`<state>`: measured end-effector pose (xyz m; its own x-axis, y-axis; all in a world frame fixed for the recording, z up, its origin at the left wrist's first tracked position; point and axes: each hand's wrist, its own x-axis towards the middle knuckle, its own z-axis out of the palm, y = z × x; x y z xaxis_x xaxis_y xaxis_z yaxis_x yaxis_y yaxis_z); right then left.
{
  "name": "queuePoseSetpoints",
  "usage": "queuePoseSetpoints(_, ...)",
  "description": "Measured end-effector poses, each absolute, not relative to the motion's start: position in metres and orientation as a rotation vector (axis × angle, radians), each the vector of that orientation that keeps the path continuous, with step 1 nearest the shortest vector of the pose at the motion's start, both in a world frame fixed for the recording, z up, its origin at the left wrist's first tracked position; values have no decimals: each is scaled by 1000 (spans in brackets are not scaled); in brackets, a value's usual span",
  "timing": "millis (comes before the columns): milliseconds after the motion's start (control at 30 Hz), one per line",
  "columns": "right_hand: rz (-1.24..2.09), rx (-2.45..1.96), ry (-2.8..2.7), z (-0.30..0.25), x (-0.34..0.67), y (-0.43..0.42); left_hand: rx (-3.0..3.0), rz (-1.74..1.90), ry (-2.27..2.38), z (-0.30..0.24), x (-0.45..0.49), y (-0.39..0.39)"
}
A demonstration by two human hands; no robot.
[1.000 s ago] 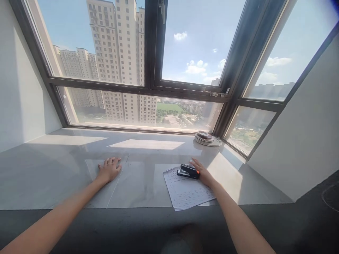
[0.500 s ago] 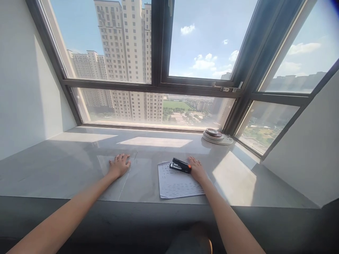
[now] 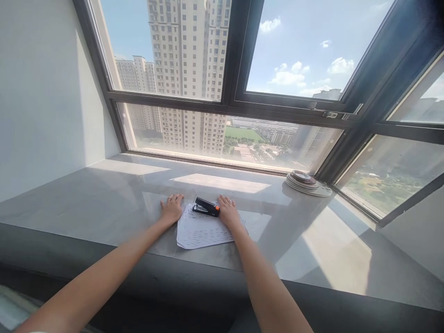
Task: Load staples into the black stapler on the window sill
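Observation:
A black stapler with an orange spot at its right end lies on a thin stack of printed paper sheets. My right hand rests flat over the right part of the sheets, fingers stretched forward. Its inner side is right at the stapler's orange end; the thumb is hidden, and whether it touches the stapler is unclear. At the left edge of the stack, my left hand lies palm down with the fingers apart, touching or nearly touching the paper.
A pile of round plates or mats stands at the back right corner of the grey window sill. Dark-framed windows rise behind it. A white wall bounds the left side. The sill's front edge drops off near my forearms.
My right hand, the sheets and the stapler have moved left together across the sill. They now sit close to my left hand. The camera view has turned and tilted slightly.

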<state>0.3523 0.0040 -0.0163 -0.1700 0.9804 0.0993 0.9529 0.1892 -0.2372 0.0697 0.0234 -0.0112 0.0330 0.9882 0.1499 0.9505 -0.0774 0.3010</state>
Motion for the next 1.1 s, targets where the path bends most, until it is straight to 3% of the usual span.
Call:
queuePoseSetpoints(500, 269, -1885, -2211, -11, 352, -14, 2090, 597, 2075, -9, 62, 29)
queuePoseSetpoints(1100, 45, -2303, -1829, -30, 494, -113, 2181, 540, 2118, 0, 70, 21)
